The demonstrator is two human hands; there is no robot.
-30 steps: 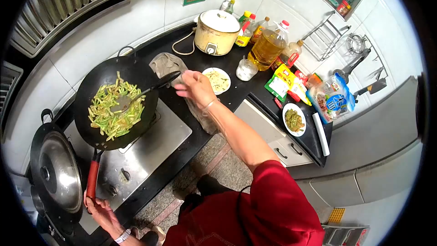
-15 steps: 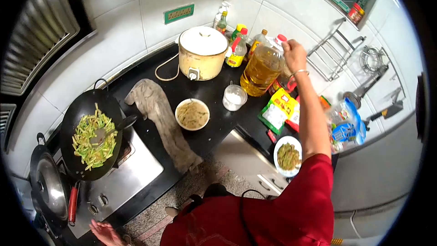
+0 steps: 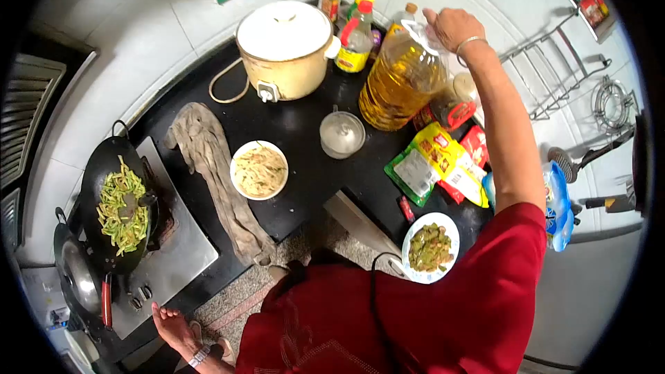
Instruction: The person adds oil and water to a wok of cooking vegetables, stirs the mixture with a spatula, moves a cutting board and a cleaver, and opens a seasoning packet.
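My right hand (image 3: 457,28) is closed at the top of a large clear jug of yellow oil (image 3: 402,83), beside its white handle. The hand hides the jug's cap. At the lower left, my left hand (image 3: 174,327) hangs near the stove's front edge, holding nothing, its fingers loosely apart. A small clear jar (image 3: 342,134) stands to the left of the jug. Further left is a white bowl (image 3: 235,174) of pale shredded food. Over on the stove, a black wok (image 3: 93,187) holds green sliced vegetables with a ladle (image 3: 147,199) resting in it.
A cream cooker (image 3: 291,66) and several bottles (image 3: 355,45) line the wall. A grey cloth (image 3: 215,180) lies beside the stove (image 3: 183,235). Seasoning packets (image 3: 433,163) and a plate (image 3: 454,232) of cooked green food are at the right. A wire rack (image 3: 547,73) hangs on the wall.
The view has shifted towards the right and closer to the counter. My right hand stays at the jug's top, now covering the red cap. The fingers of my left hand have drawn in slightly.
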